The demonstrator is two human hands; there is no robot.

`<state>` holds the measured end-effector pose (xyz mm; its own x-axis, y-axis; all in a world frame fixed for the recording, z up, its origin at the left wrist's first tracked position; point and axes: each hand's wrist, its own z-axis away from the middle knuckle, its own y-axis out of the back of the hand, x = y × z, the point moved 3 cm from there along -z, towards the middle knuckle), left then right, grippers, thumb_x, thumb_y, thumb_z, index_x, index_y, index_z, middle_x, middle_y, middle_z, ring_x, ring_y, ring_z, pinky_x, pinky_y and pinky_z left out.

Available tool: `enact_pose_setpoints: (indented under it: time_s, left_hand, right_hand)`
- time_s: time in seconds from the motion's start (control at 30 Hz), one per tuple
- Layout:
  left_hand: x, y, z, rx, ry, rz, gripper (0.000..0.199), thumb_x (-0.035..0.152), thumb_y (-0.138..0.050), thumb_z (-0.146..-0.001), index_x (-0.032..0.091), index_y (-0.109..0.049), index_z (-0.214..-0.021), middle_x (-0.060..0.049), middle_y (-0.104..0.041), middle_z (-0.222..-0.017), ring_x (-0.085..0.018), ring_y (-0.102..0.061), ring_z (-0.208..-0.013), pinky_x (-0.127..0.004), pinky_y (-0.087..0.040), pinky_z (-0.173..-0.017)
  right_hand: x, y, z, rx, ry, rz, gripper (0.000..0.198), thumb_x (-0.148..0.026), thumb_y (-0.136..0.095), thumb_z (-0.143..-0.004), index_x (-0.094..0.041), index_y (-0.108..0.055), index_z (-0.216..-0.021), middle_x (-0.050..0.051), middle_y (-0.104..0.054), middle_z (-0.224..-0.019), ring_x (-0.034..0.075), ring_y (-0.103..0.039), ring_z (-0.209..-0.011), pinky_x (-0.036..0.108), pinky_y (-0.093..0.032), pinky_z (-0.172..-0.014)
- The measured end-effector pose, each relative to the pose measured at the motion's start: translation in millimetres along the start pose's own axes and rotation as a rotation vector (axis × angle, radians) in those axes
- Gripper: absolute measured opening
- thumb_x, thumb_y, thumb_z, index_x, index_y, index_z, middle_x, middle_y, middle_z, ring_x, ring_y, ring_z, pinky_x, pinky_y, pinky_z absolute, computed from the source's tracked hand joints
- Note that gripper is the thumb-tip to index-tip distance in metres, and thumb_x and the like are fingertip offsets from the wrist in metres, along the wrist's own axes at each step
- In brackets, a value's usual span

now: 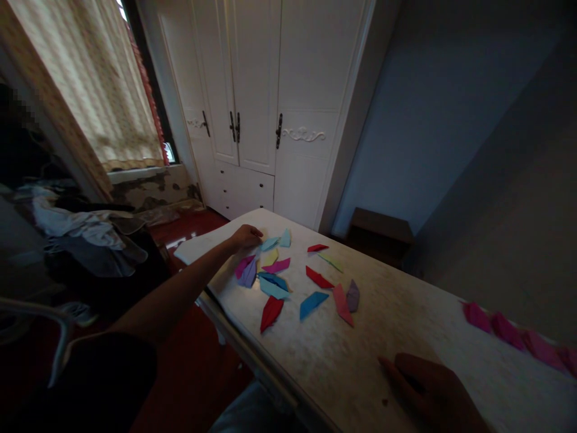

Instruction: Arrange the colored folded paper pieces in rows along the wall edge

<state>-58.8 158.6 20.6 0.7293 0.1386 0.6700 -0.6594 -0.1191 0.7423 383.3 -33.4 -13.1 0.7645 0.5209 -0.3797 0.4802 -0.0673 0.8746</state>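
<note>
My left hand (247,236) reaches to the far left part of the table, its fingers pinched at the edge of a light blue folded paper piece (269,243). A second pale blue piece (285,237) lies just right of it. My right hand (435,388) rests low over the near right of the table, holding nothing, one finger stretched out apart from the others. Between the hands lie more folded pieces: a red one (271,313), a blue one (314,305), a pink one (342,305), a purple one (353,296) and a magenta one (276,265).
A row of joined pink folded papers (507,329) lies along the table's right side. The pale table (360,361) has a dark near edge. Beyond it stand a white wardrobe (252,78) and a low brown cabinet (381,231). Clothes (85,222) are heaped at the left.
</note>
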Motion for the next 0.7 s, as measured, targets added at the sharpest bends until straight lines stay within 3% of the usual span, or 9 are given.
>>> enact_pose_setpoints:
  time_s: [0.17, 0.27, 0.4, 0.53, 0.7]
  left_hand:
    - [4, -3, 3, 0.01, -0.001, -0.067, 0.029, 0.032, -0.069, -0.072, 0.011, -0.071, -0.092, -0.005, -0.072, -0.08, -0.018, -0.066, -0.076, -0.022, -0.048, -0.061]
    - [12, -9, 4, -0.001, -0.024, -0.157, 0.032, 0.038, -0.074, -0.067, 0.013, -0.072, -0.088, -0.007, -0.073, -0.088, -0.022, -0.066, -0.086, -0.024, -0.048, -0.069]
    - [24, -14, 3, -0.013, -0.025, -0.252, 0.028, 0.032, -0.075, -0.064, 0.016, -0.071, -0.087, -0.008, -0.073, -0.096, -0.025, -0.066, -0.093, -0.025, -0.048, -0.075]
    - [30, -13, 4, -0.011, -0.02, -0.283, 0.029, 0.025, -0.077, -0.059, 0.016, -0.068, -0.086, -0.007, -0.072, -0.096, -0.024, -0.066, -0.09, -0.024, -0.048, -0.072]
    - [37, -7, 15, 0.067, -0.059, -0.237, 0.033, 0.015, -0.072, -0.06, 0.016, -0.065, -0.092, -0.005, -0.071, -0.092, -0.021, -0.066, -0.086, -0.024, -0.047, -0.069]
  right_hand:
    - [-2, 3, -2, 0.003, -0.001, 0.004, 0.053, -0.054, -0.041, -0.092, -0.022, -0.048, -0.05, -0.001, -0.053, -0.044, 0.012, -0.051, -0.038, 0.022, -0.034, -0.041]
    - [-3, 4, -2, -0.011, -0.011, 0.004, 0.054, -0.054, -0.04, -0.093, -0.021, -0.048, -0.051, -0.001, -0.054, -0.045, 0.011, -0.052, -0.039, 0.022, -0.035, -0.042]
    - [-4, 5, 0, 0.009, 0.031, 0.012, 0.053, -0.052, -0.04, -0.094, -0.021, -0.048, -0.052, -0.002, -0.053, -0.045, 0.011, -0.052, -0.039, 0.02, -0.035, -0.042]
    - [-3, 4, 0, 0.05, 0.059, 0.032, 0.052, -0.049, -0.042, -0.094, -0.02, -0.048, -0.052, -0.003, -0.052, -0.044, 0.01, -0.051, -0.038, 0.02, -0.033, -0.041]
    - [-4, 4, 0, 0.04, 0.071, 0.038, 0.051, -0.048, -0.041, -0.095, -0.02, -0.048, -0.053, -0.002, -0.052, -0.046, 0.01, -0.051, -0.04, 0.021, -0.032, -0.043]
